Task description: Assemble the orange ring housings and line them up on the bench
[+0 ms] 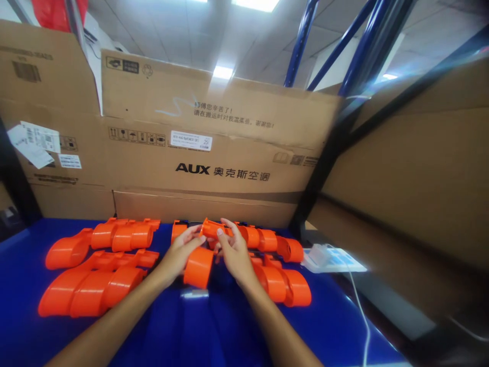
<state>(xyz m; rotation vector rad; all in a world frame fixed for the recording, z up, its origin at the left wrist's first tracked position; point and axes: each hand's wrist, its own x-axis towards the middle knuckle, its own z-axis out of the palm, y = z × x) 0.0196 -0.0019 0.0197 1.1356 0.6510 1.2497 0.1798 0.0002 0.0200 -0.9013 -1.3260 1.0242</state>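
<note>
An orange plastic part (212,229) is raised between my two hands, near the back of the blue tabletop. My left hand (184,251) grips its left end with thumb and fingers. From the other side, my right hand (234,248) closes on it, with the thumb over its top. Just below the hands shows a wide, curved orange piece (198,267); I cannot tell whether it belongs to the held part or is separate. Partly behind my left hand is another orange part (178,230).
Similar orange parts stand in rows at the left (89,290) and right (273,283). A white power strip (334,260) with a cable lies at the right edge. Cardboard panels (153,168) wall off the back, beside a dark rack post (321,168). The blue tabletop (23,255) lies underneath.
</note>
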